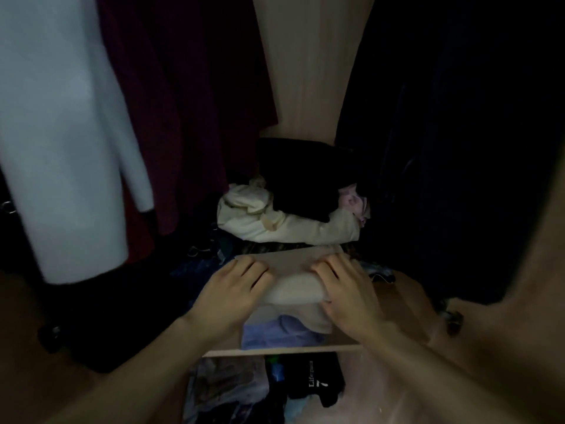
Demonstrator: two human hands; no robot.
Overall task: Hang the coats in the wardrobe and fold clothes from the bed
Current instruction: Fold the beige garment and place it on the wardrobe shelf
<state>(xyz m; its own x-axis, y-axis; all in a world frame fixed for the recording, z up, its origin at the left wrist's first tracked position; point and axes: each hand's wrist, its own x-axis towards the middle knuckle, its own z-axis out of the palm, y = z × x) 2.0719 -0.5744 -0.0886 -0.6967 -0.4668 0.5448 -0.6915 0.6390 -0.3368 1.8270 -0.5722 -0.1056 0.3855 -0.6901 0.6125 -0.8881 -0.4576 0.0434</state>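
Observation:
A folded beige garment [293,286] lies on top of a pile on a wardrobe shelf [284,350], above a lilac folded piece [275,332]. My left hand [235,289] rests on its left side with fingers spread flat. My right hand [345,286] lies on its right side, thumb tucked at the garment's front edge. A white coat [61,142], a dark red coat [183,96] and dark coats [452,148] hang in the wardrobe above.
Behind the beige garment sits a heap of cream [275,221], black [302,175] and pink [354,200] clothes. Below the shelf lie more clothes, including a black item with white lettering [312,381]. The wardrobe's wooden back panel [308,71] shows between the coats.

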